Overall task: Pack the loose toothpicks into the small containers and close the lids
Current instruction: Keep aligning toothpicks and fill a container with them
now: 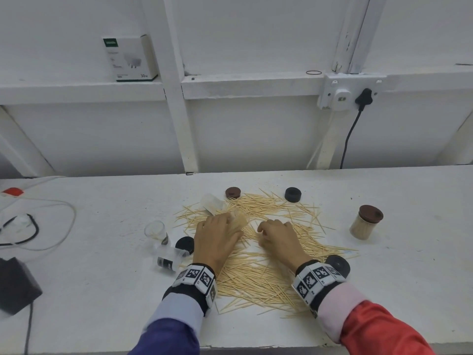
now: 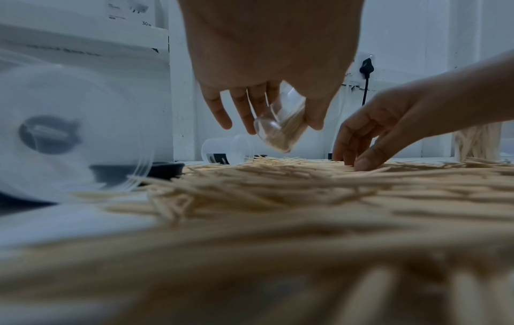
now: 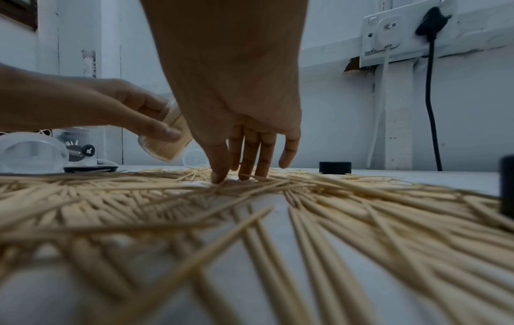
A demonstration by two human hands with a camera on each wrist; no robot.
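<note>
A wide pile of loose toothpicks (image 1: 256,267) covers the middle of the white table (image 1: 102,290). My left hand (image 1: 225,226) grips a clear container (image 1: 240,218), partly filled with toothpicks and tilted above the pile; the same container (image 2: 281,125) (image 3: 166,143) shows in both wrist views. Just right of it, my right hand (image 1: 263,234) sets its fingertips (image 3: 219,176) down on the toothpicks, fingers fairly straight. A filled container with a brown lid (image 1: 366,222) stands at the right. An empty container (image 1: 156,231) stands at the left, and another (image 1: 170,258) lies near it.
A third clear container (image 1: 212,203) lies at the pile's far edge. Loose lids sit around the pile: brown (image 1: 233,192), black (image 1: 293,194), black (image 1: 184,245), black (image 1: 337,265). Cables (image 1: 38,226) and a black box (image 1: 15,285) occupy the left; a wall socket (image 1: 343,94) is behind.
</note>
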